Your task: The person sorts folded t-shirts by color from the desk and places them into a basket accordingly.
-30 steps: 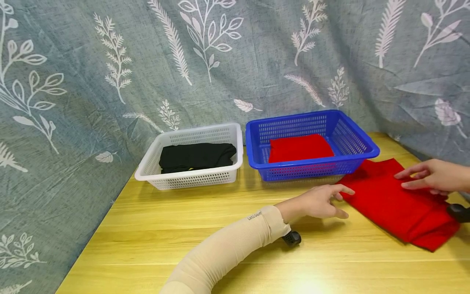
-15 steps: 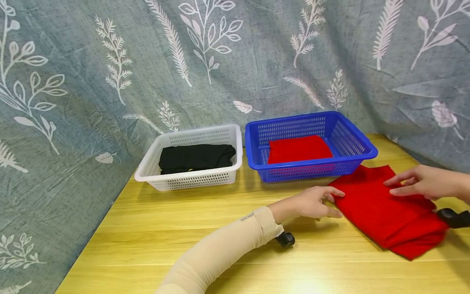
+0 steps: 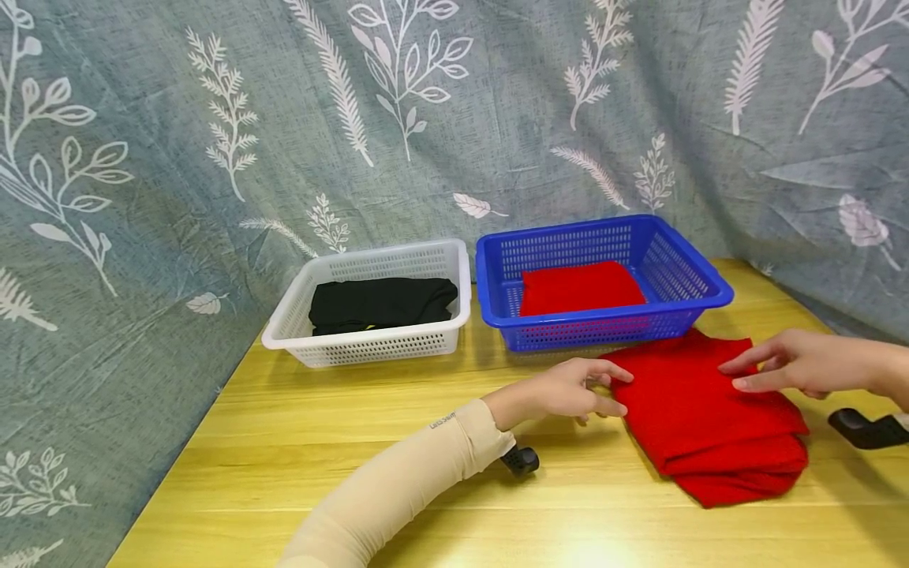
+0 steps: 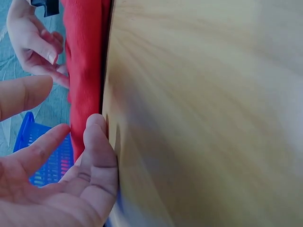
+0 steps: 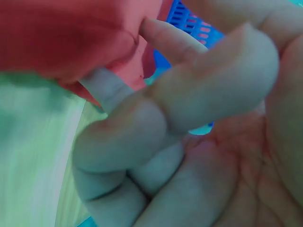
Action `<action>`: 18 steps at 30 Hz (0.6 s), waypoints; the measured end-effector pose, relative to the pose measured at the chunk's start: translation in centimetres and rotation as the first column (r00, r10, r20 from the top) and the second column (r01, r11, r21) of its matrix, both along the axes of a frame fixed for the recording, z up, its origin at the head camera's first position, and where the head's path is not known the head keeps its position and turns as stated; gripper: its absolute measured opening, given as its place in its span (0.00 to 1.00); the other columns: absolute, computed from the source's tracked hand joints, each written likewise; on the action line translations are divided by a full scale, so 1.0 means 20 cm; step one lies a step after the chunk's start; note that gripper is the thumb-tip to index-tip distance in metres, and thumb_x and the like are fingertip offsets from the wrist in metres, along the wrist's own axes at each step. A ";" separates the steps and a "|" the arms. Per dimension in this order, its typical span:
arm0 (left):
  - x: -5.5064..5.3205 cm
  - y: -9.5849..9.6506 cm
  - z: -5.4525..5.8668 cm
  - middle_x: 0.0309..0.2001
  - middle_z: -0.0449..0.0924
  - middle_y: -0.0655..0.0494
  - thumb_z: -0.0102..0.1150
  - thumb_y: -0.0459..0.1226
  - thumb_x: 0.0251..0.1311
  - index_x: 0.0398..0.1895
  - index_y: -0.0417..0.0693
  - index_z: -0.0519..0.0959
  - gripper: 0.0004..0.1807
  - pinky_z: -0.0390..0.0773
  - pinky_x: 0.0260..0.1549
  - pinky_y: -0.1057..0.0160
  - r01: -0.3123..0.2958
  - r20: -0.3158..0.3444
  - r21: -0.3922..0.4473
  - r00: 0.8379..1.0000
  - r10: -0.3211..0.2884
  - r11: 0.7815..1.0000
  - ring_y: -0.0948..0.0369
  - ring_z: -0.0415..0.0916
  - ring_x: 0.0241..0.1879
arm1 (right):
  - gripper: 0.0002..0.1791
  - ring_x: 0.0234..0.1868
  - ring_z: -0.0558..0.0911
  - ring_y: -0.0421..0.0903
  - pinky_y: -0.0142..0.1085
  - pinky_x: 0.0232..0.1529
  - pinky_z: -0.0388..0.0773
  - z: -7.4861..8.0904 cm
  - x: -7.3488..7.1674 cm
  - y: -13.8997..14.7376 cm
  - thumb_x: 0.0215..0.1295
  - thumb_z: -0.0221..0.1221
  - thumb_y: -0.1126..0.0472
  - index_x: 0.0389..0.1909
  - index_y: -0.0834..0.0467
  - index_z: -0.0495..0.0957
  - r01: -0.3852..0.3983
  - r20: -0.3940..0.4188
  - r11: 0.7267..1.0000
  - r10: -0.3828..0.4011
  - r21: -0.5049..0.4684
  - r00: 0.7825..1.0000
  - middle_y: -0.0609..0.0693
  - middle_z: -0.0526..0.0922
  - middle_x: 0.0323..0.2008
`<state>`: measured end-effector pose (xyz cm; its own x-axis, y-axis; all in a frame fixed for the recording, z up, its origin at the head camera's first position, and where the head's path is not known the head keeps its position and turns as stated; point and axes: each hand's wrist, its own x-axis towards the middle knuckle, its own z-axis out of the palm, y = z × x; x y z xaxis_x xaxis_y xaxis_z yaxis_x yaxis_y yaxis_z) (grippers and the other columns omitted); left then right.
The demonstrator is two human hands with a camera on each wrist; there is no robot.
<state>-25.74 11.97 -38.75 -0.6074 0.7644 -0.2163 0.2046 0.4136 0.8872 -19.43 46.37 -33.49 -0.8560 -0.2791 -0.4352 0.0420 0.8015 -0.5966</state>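
A folded red garment (image 3: 699, 418) lies on the table in the head view, its near end doubled into loose folds. My left hand (image 3: 568, 388) is at its left edge, index fingertip against the fabric and thumb held apart. In the left wrist view the left hand's fingers (image 4: 35, 151) are loosely bent and pinch nothing. My right hand (image 3: 802, 364) touches the garment's right side with extended fingertips. The right wrist view shows one extended finger (image 5: 173, 40) meeting the red fabric (image 5: 71, 33), while other fingers bend loosely in front of the palm.
Behind the garment stands a blue basket (image 3: 604, 322) holding another folded red piece (image 3: 582, 288). To its left is a white basket (image 3: 376, 347) with a folded black garment (image 3: 383, 302). A patterned grey-blue curtain (image 3: 497, 102) hangs behind the wooden table (image 3: 284, 442).
The red garment has slid left across the table, its near end turning left and bunching. Both hands have travelled left with it. Neither basket has moved.
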 end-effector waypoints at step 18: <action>-0.03 -0.17 -0.02 0.53 0.70 0.59 0.72 0.35 0.68 0.68 0.52 0.82 0.25 0.79 0.26 0.67 -0.026 0.031 0.043 0.999 0.025 0.999 0.64 0.74 0.32 | 0.29 0.15 0.61 0.35 0.30 0.17 0.65 -0.02 0.04 -0.17 0.80 0.61 0.56 0.73 0.71 0.73 -0.139 0.013 0.982 0.142 -0.128 0.990 0.39 0.69 0.22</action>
